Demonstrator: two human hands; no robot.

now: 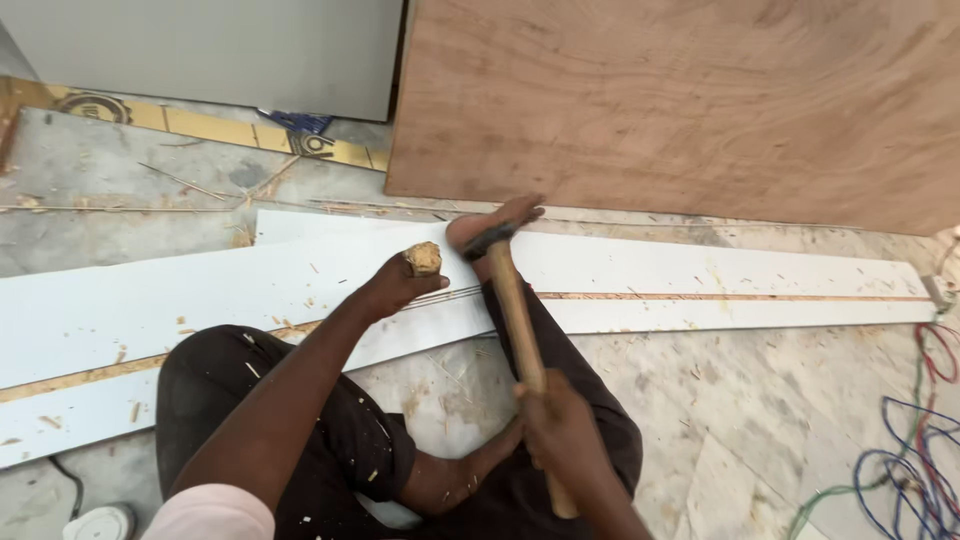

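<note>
Right hand, one hammer, one chisel

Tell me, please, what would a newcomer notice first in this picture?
In the middle, the right hand grips a wooden-handled hammer, its head raised near the worn wooden tool handle that the left hand holds on the long white boards. A large brown plywood sheet fills the upper right, and coloured wires lie at the right edge.

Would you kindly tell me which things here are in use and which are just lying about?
In use:
left hand gripping a wooden-handled chisel
right hand holding the hammer
white boards under the chisel

Lying about:
plywood sheet
coloured wires
white tub
wood chips
</note>
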